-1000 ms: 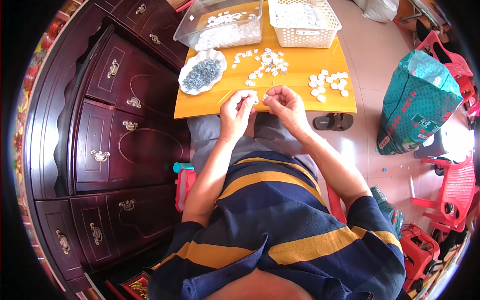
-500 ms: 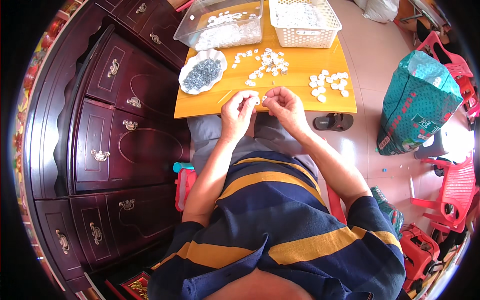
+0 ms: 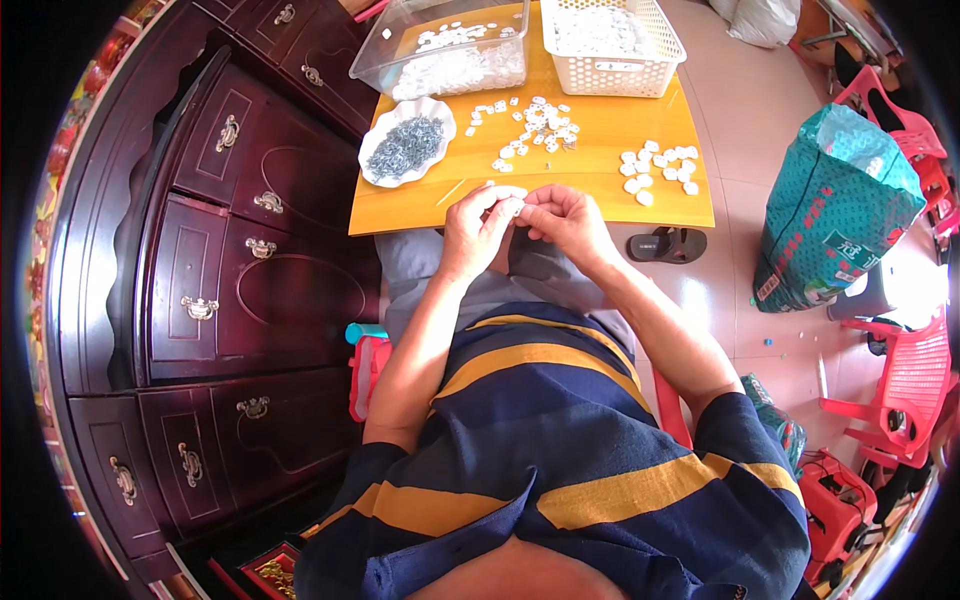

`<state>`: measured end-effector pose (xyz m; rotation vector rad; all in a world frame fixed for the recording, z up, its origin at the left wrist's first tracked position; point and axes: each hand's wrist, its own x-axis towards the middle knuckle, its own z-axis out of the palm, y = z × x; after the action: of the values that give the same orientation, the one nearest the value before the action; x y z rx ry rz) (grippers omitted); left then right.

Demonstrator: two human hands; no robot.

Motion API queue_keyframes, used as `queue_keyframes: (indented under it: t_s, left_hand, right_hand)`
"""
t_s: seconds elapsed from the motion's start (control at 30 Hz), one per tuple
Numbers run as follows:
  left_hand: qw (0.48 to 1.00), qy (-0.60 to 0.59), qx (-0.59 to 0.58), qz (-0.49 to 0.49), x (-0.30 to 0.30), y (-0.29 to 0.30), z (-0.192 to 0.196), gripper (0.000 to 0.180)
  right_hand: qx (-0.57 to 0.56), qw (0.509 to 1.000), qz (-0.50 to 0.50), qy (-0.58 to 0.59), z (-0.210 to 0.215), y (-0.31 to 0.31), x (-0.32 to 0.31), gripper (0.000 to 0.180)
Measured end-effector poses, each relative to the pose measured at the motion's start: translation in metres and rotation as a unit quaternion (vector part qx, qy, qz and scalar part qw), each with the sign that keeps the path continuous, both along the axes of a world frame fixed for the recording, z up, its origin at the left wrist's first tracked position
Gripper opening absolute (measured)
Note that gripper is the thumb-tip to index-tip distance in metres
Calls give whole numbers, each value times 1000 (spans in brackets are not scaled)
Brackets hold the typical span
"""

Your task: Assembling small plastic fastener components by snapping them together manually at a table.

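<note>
Above the near edge of the yellow wooden table [image 3: 590, 205], my two hands meet fingertip to fingertip. My left hand [image 3: 474, 235] pinches a small white plastic piece [image 3: 516, 208], mostly covered by the fingers. Pressed against it from the other side is my right hand [image 3: 570, 225], its fingers closed; what it holds is hidden. Beyond them lie loose white plastic pieces [image 3: 546, 122] in a scatter, and a separate group of white pieces [image 3: 660, 160] is at the right. A scalloped white dish [image 3: 372, 172] at the left holds many small dark metal parts [image 3: 405, 146].
At the back stand a clear plastic bin [image 3: 372, 75] and a white perforated basket [image 3: 615, 80], both with white pieces. A thin stick [image 3: 450, 193] lies near the dish. Dark cabinets [image 3: 220, 280] flank the left. Rightward are a slipper [image 3: 668, 245], a teal bag [image 3: 835, 210] and red chairs [image 3: 905, 370].
My hands have come together: the small gap between their fingertips has closed, and the white pieces seen at both fingertips are now mostly covered.
</note>
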<state>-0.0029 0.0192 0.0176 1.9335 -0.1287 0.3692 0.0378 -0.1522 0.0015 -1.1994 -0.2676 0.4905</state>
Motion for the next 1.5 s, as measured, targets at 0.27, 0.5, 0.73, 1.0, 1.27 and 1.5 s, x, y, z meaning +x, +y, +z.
queue_keyframes:
  t_s: [0.27, 0.5, 0.73, 1.0, 1.27, 1.5]
  left_hand:
    - [999, 16, -28, -31, -1, 0, 5, 26]
    - [998, -30, 54, 20, -7, -18, 12, 51]
    - [963, -86, 251, 50, -7, -21, 16, 42]
    - [980, -50, 190, 15, -9, -15, 17, 35]
    - [981, -42, 190, 13, -10, -11, 16, 36]
    - [966, -88, 243, 2, -9, -9, 20, 34]
  right_hand:
    - [-19, 998, 38, 42, 0, -2, 1, 17]
    - [71, 990, 1, 123, -11, 4, 1, 16]
    - [137, 967, 14, 212, -8, 8, -3, 14]
    - [133, 958, 68, 244, -15, -1, 5, 20]
    - [65, 986, 9, 154, -7, 4, -3, 20]
    - [56, 992, 0, 116, -8, 4, -3, 22]
